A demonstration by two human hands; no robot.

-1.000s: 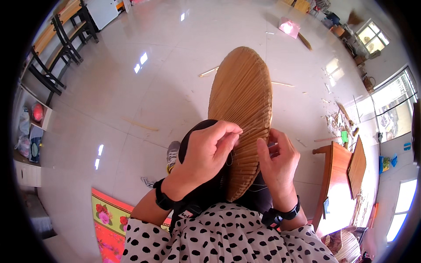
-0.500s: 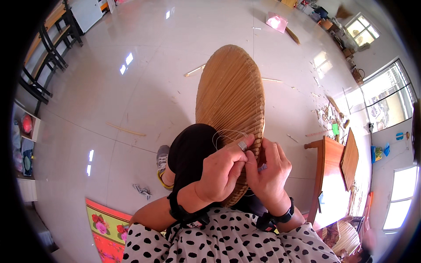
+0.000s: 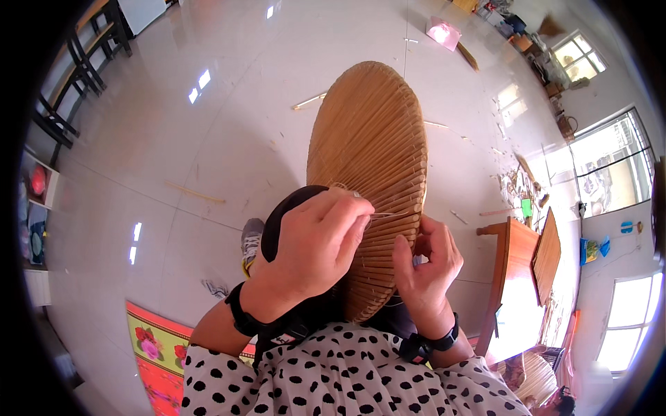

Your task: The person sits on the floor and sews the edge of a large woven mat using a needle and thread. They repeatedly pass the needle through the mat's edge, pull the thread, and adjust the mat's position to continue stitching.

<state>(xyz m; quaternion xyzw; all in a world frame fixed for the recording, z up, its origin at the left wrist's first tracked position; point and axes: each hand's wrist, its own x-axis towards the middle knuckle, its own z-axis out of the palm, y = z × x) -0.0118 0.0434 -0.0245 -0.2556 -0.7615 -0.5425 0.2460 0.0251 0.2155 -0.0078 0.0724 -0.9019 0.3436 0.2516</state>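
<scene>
A large pleated palm-leaf fan (image 3: 368, 118), tan with a ribbed, bound rim, leans upright against my lap and dark trouser leg. My left hand (image 3: 316, 239) is pinched closed over the fan's lower face. A thin pale thread (image 3: 392, 214) runs from its fingertips to the right rim. If a needle is in that pinch, my fingers hide it. At the lower right rim, my right hand (image 3: 431, 267) grips the edge, thumb in front and fingers curled partly out of sight behind. A small whitish bit shows among those fingers.
Right of me stands a wooden table (image 3: 517, 277) with a board (image 3: 547, 256) leaning on it. Pale strips (image 3: 198, 192) and scraps lie on the tiled floor. A floral mat (image 3: 156, 353) is at lower left, dark-framed benches (image 3: 87, 48) at upper left.
My left hand has moved left from the rim, drawing the thread out straight across the fan. The fan's ribbed face has turned more into view. My right hand stays at the rim.
</scene>
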